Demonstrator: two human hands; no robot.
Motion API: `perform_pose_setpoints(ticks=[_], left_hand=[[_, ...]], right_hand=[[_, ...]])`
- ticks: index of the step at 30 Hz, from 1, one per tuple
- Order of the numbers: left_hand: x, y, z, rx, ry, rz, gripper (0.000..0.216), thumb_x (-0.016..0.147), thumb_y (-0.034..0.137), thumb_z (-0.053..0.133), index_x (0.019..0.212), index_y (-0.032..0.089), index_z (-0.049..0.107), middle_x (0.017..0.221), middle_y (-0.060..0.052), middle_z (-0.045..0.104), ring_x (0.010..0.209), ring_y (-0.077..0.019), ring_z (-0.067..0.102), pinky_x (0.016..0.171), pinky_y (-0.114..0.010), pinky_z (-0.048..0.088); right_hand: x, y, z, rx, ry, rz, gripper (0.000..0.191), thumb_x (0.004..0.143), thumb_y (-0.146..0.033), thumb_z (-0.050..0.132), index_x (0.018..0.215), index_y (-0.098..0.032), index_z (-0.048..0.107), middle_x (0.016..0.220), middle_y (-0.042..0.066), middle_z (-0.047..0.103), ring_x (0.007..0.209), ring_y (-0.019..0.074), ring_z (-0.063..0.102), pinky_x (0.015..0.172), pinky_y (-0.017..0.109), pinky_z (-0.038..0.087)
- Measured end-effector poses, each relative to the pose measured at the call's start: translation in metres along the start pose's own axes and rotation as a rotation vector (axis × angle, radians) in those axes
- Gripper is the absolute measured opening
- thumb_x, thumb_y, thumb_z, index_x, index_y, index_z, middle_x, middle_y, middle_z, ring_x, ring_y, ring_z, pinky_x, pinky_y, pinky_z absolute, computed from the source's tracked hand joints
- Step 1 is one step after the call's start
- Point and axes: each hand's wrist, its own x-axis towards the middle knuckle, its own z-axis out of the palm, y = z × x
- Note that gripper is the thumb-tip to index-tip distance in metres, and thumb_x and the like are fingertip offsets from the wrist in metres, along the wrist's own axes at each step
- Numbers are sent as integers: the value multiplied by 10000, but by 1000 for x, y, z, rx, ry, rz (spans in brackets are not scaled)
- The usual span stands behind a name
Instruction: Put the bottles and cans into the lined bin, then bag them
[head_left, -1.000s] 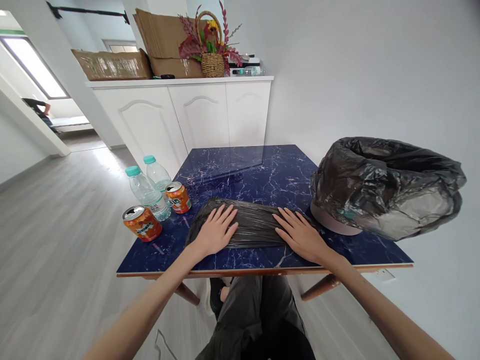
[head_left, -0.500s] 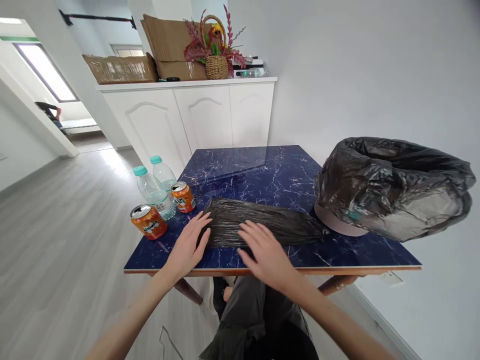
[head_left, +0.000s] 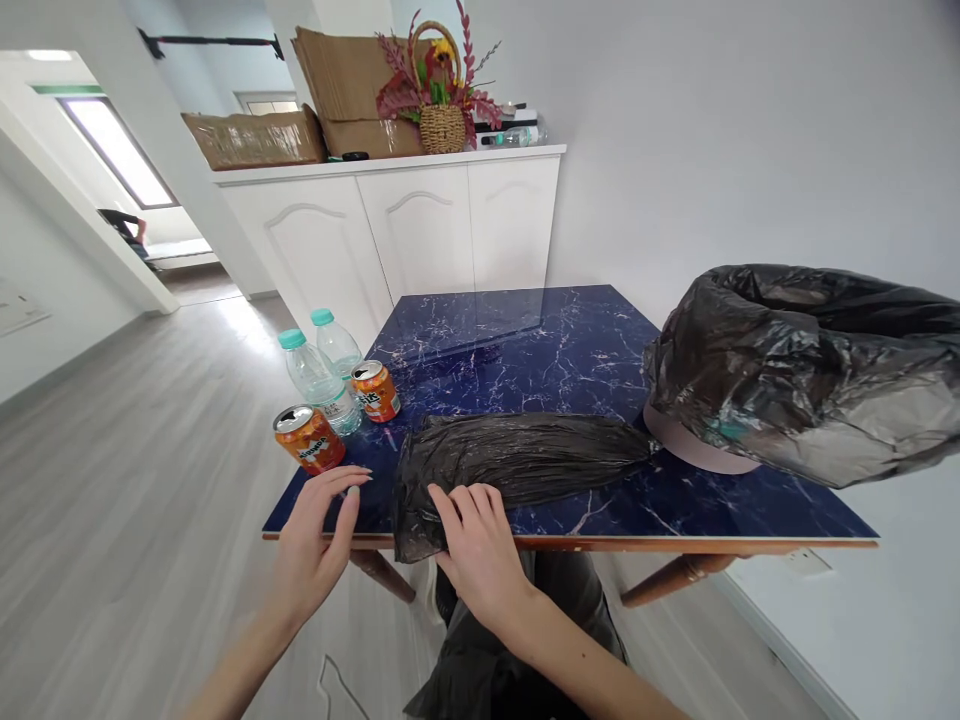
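Observation:
A flattened black plastic bag lies lengthwise on the blue marble-patterned table, its left corner hanging slightly over the front edge. My right hand grips that near left part, fingers on top and the thumb largely hidden at the bag's edge. To the left, my left hand hovers at the table's front edge, holding nothing, with thumb and fingers apart. Just beyond it stands an orange soda can. A second orange can and two clear bottles with teal caps, one nearer and one behind, stand close by.
At the table's right stands a pinkish bin lined with a black bag that bulges past the table edge. Behind the table is a white cabinet carrying cardboard boxes and a flower basket. Another person's arm shows far left.
My right hand has moved left and closed on the bag's near left part. My left hand has come off the bag, back and left. The bag's left end has shifted toward me.

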Motion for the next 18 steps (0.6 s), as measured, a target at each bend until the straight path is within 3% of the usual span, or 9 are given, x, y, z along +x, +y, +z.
perform_pose_setpoints(ticks=[7, 9, 11, 14, 18], left_hand=[[0, 13, -10, 13, 69, -2, 163, 1091, 245, 528, 1177, 231, 666, 1229, -89, 738, 1187, -254, 706, 1078, -449, 559], [2, 18, -12, -4, 98, 12, 152, 1085, 214, 532, 1162, 230, 663, 1214, -87, 736, 1175, -254, 706, 1068, -455, 553], [3, 22, -14, -37, 133, 28, 154, 1081, 188, 525, 1149, 230, 656, 1184, -86, 732, 1154, -257, 707, 1050, -467, 554], [4, 31, -17, -87, 214, 65, 161, 1078, 174, 499, 1124, 237, 640, 1137, -89, 716, 1107, -266, 704, 1012, -497, 568], [4, 49, -17, -65, 395, 115, 119, 1051, 220, 509, 1105, 258, 608, 1142, -102, 657, 1048, -280, 693, 980, -547, 579]], right_hand=[[-2, -11, -7, -6, 13, -18, 477, 954, -54, 622, 1402, -193, 706, 1055, 124, 689, 1045, 307, 605, 1012, 568, 520], [-5, -17, -16, 52, 71, -11, 472, 951, -63, 636, 1385, -226, 722, 1168, 140, 695, 1149, 321, 609, 1074, 598, 506], [-9, -24, -28, 137, 105, -26, 487, 951, -85, 653, 1400, -262, 718, 1421, 156, 642, 1373, 351, 545, 1181, 629, 453], [-14, -35, -49, 356, 50, -28, 583, 985, -111, 624, 1521, -338, 631, 1705, 73, 448, 1581, 299, 411, 1284, 552, 417], [-12, -44, -70, 901, 4, 122, 534, 1116, -212, 449, 1615, -390, 515, 1616, -30, 582, 1488, 175, 564, 1230, 406, 510]])
